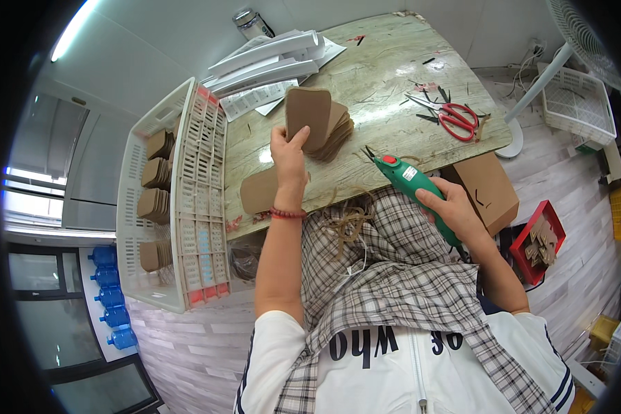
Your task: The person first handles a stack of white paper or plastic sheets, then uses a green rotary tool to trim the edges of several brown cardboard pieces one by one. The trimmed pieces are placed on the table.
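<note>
Left hand (pixel 291 160), above centre, pinches, left forearm (pixel 280 259) upright; right hand (pixel 457 210), right of centre, grips, right forearm (pixel 497 269) slanting.

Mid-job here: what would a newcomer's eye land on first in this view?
Probably the bright green tool with a red button, in the right hand near the table's front edge. Next, the flat brown piece in the left hand, overlapping a brown stack in view; then the red-handled scissors toward the table's right side.
</note>
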`<state>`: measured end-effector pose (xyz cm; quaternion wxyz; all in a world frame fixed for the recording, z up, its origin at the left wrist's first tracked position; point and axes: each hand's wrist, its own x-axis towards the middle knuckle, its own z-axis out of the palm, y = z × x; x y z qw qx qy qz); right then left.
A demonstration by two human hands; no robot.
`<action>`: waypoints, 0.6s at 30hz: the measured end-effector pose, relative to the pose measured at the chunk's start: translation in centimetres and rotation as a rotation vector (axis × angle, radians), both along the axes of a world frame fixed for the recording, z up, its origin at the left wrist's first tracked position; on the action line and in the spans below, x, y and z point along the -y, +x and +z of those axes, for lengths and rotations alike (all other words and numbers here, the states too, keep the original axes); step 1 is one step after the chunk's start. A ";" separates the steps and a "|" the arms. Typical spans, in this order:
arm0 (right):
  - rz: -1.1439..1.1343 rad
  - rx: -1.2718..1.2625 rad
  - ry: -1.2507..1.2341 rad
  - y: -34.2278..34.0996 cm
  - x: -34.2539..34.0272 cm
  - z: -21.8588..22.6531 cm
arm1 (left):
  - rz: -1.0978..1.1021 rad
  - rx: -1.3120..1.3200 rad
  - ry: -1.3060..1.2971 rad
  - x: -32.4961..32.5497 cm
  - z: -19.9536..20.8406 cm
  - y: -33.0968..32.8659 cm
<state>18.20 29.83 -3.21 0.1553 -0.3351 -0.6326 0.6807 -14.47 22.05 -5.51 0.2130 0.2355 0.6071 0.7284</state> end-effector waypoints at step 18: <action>-0.035 -0.072 0.032 -1.6 2.4 4.0 | -0.002 0.704 0.730 -0.1 0.9 9.0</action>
